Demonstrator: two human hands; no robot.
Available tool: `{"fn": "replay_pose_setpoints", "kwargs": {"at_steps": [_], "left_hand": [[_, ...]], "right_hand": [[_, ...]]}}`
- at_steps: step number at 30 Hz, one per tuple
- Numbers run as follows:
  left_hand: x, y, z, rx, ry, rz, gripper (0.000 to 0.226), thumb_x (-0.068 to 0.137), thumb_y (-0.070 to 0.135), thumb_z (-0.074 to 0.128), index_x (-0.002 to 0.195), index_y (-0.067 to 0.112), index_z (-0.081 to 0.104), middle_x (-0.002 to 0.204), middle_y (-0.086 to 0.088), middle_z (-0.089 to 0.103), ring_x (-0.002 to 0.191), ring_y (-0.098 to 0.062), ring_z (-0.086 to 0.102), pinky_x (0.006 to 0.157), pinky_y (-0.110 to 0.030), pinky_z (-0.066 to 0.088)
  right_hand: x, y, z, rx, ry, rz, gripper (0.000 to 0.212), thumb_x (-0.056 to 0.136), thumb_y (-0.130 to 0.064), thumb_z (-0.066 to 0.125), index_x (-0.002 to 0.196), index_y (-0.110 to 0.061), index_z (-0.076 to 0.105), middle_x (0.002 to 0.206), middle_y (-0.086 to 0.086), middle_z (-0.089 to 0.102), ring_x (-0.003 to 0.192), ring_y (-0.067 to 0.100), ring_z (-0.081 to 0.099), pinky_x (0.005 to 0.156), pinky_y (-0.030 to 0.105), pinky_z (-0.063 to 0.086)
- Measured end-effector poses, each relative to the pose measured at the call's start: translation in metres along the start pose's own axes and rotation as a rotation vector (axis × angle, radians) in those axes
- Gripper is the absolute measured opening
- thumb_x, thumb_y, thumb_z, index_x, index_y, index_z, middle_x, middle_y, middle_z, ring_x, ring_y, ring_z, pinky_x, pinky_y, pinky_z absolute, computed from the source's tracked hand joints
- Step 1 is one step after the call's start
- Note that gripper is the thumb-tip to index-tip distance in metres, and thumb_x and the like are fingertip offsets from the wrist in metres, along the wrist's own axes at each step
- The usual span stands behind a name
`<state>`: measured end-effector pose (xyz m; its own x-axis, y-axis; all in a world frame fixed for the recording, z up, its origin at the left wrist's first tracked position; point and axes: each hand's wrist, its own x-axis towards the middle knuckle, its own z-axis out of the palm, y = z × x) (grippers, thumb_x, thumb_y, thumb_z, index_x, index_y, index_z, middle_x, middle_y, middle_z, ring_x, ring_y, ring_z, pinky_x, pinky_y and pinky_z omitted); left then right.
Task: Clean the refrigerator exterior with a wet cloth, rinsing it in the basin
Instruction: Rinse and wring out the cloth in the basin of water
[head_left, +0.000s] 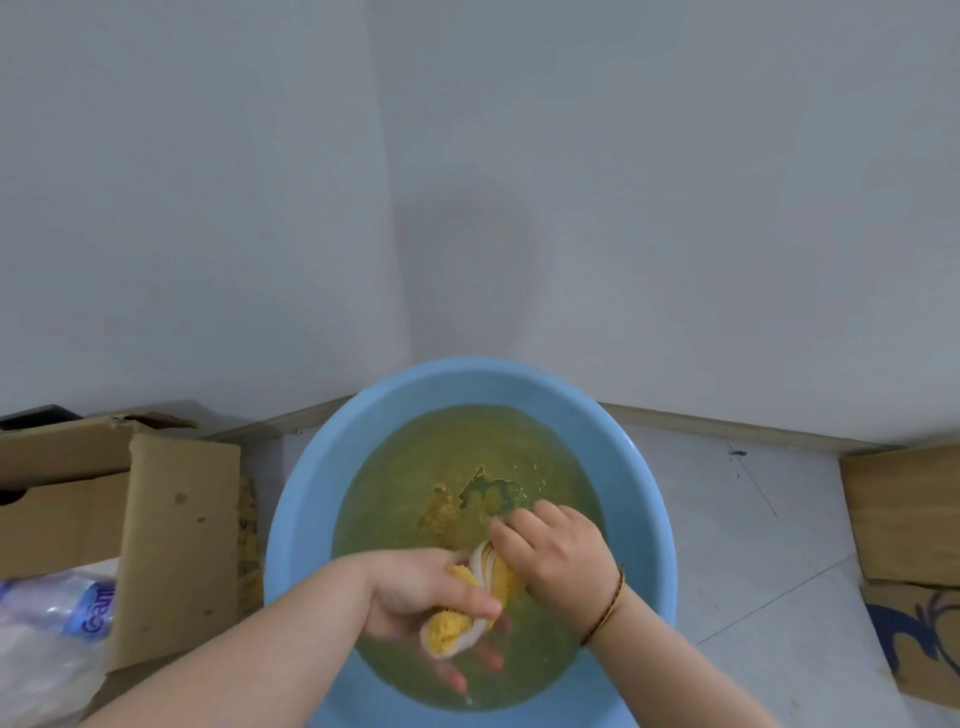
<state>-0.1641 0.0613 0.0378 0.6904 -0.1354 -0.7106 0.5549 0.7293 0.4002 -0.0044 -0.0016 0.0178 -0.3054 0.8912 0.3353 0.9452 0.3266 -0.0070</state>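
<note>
Two hands (498, 582) wring one cloth (480, 597) over one basin (296, 519).

blue basin (311, 499), yellow-and-white cloth (480, 597)

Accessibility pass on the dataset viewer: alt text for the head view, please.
Two hands wring a twisted yellow-and-white cloth over a blue basin of murky yellow-green water: the left hand grips its near end, the right hand its far end. The basin sits on a pale tiled floor by a grey wall, cardboard boxes on either side.
</note>
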Motion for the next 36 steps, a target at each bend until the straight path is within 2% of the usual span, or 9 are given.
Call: {"fn": "replay_pose_setpoints", "kwargs": {"at_steps": [4, 6, 8, 11, 17, 20, 24, 32, 36], "left_hand": [[0.019, 0.010, 0.016, 0.825, 0.373, -0.204, 0.025, 0.080, 0.014, 0.065, 0.098, 0.011, 0.048, 0.079, 0.000, 0.057, 0.086, -0.022, 0.064, 0.055, -0.023, 0.052], [0.026, 0.019, 0.023, 1.303, 0.614, -0.246, 0.028, 0.084, 0.013, 0.059, 0.111, 0.012, 0.048, 0.095, -0.002, 0.056, 0.095, -0.024, 0.059, 0.068, -0.028, 0.048], [0.034, 0.024, 0.022, 1.592, 0.724, -0.180, 0.026, 0.092, 0.006, 0.044, 0.117, 0.010, 0.047, 0.107, -0.005, 0.059, 0.097, -0.025, 0.058, 0.074, -0.032, 0.043], [0.032, 0.027, 0.021, 1.795, 0.722, -0.019, 0.028, 0.093, 0.001, 0.032, 0.119, 0.004, 0.044, 0.117, -0.014, 0.056, 0.104, -0.033, 0.056, 0.076, -0.036, 0.042], [0.021, 0.029, 0.006, 2.024, 0.699, 0.580, 0.011, 0.069, 0.015, 0.068, 0.079, 0.017, 0.062, 0.066, -0.002, 0.061, 0.049, -0.015, 0.058, 0.039, -0.017, 0.023], [0.018, 0.037, -0.001, 1.986, 0.759, 0.782, 0.012, 0.064, 0.016, 0.055, 0.058, 0.023, 0.062, 0.045, 0.006, 0.049, 0.028, -0.010, 0.043, 0.033, -0.010, 0.018], [0.013, 0.051, -0.001, 1.954, 0.829, 0.911, 0.025, 0.070, 0.019, 0.041, 0.062, 0.023, 0.065, 0.047, 0.005, 0.049, 0.029, -0.010, 0.041, 0.031, -0.011, 0.018], [0.003, 0.055, -0.011, 1.781, 0.921, 0.908, 0.016, 0.062, 0.023, 0.052, 0.078, 0.025, 0.055, 0.056, 0.007, 0.057, 0.034, -0.010, 0.050, 0.028, -0.014, 0.019], [-0.011, 0.037, 0.002, 1.483, 1.103, 0.694, 0.069, 0.049, 0.020, 0.077, 0.113, 0.025, 0.052, 0.106, 0.004, 0.065, 0.085, -0.012, 0.067, 0.058, -0.017, 0.049]], "right_hand": [[-0.001, -0.008, -0.004, -0.020, -0.375, -0.026, 0.011, 0.065, -0.024, 0.060, 0.069, -0.021, 0.069, 0.049, -0.009, 0.056, 0.038, 0.008, 0.049, 0.036, 0.013, 0.030], [0.008, -0.022, -0.009, 0.074, -0.588, 0.213, 0.025, 0.059, -0.021, 0.074, 0.082, -0.014, 0.069, 0.067, 0.000, 0.065, 0.054, 0.014, 0.062, 0.043, 0.019, 0.036], [0.014, -0.031, -0.006, 0.168, -0.753, 0.504, 0.025, 0.084, -0.006, 0.052, 0.109, -0.007, 0.054, 0.103, 0.009, 0.065, 0.087, 0.024, 0.063, 0.065, 0.028, 0.043], [0.016, -0.040, -0.004, 0.404, -0.818, 0.889, 0.012, 0.087, -0.011, 0.041, 0.093, -0.018, 0.048, 0.101, 0.003, 0.062, 0.086, 0.021, 0.056, 0.076, 0.028, 0.047], [0.003, -0.051, -0.016, 0.763, -0.405, 1.293, 0.023, 0.079, -0.013, 0.050, 0.062, -0.025, 0.040, 0.062, -0.009, 0.049, 0.061, 0.012, 0.048, 0.051, 0.017, 0.036], [0.012, -0.054, -0.020, 0.958, -0.181, 1.439, 0.022, 0.070, -0.008, 0.057, 0.056, -0.020, 0.044, 0.051, -0.008, 0.048, 0.048, 0.008, 0.040, 0.042, 0.014, 0.028], [0.029, -0.054, -0.025, 1.214, 0.020, 1.530, 0.009, 0.049, -0.008, 0.051, 0.050, -0.014, 0.044, 0.029, -0.010, 0.040, 0.032, 0.003, 0.032, 0.035, 0.012, 0.027], [0.042, -0.046, -0.023, 1.102, -0.138, 1.468, 0.032, 0.071, 0.010, 0.052, 0.055, -0.014, 0.040, 0.046, -0.005, 0.039, 0.040, 0.008, 0.032, 0.035, 0.012, 0.025], [0.036, -0.051, -0.030, 0.963, -0.235, 1.403, 0.027, 0.074, 0.000, 0.054, 0.058, -0.017, 0.040, 0.053, -0.005, 0.044, 0.047, 0.009, 0.037, 0.041, 0.016, 0.028]]}}
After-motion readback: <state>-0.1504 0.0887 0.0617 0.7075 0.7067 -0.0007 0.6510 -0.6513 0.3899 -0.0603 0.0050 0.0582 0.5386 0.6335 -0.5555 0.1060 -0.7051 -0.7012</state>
